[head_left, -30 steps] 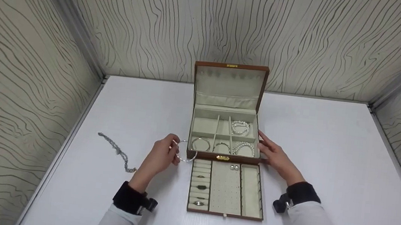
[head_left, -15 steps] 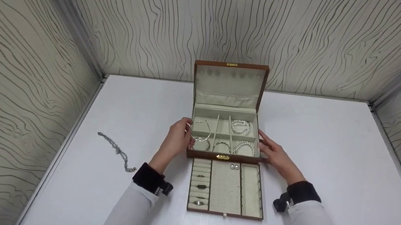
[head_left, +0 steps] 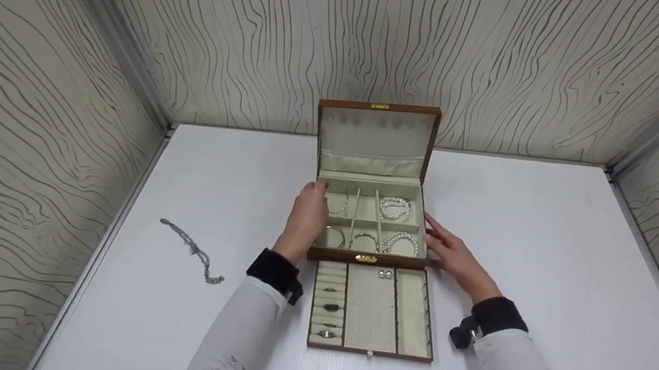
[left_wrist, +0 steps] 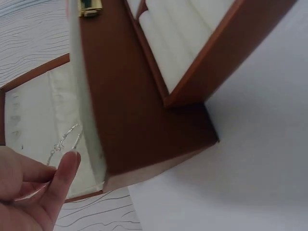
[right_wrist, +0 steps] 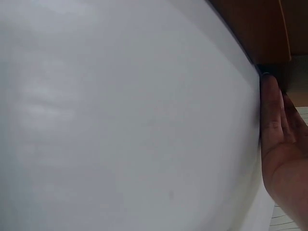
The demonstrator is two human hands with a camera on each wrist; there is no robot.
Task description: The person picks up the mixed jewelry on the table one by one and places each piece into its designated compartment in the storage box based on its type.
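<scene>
My left hand [head_left: 306, 216] pinches a thin silver bangle [left_wrist: 60, 144] between thumb and fingertips. It holds the bangle at the back left compartment of a brown jewelry box [head_left: 331, 255], whose lid [head_left: 375, 137] stands up. In the head view the hand hides part of the box's left side. My right hand [head_left: 456, 261] rests against the right side of the box with its fingers extended. Another bangle [head_left: 335, 236] lies in the front left compartment, with a bracelet [head_left: 365, 242] beside it. Pearl strands [head_left: 395, 208] lie in the right compartments.
A drawer tray [head_left: 370, 314] juts out from the box front, with several rings [head_left: 331, 307] at its left and pearl earrings [head_left: 385, 274] near its top. A silver chain [head_left: 193, 249] lies on the white table [head_left: 547, 234] at left. Patterned walls stand around.
My left hand has carried the bangle rightward and away from me, from beside the box's front left corner into the back left compartment area. The right hand has stayed at the box's side.
</scene>
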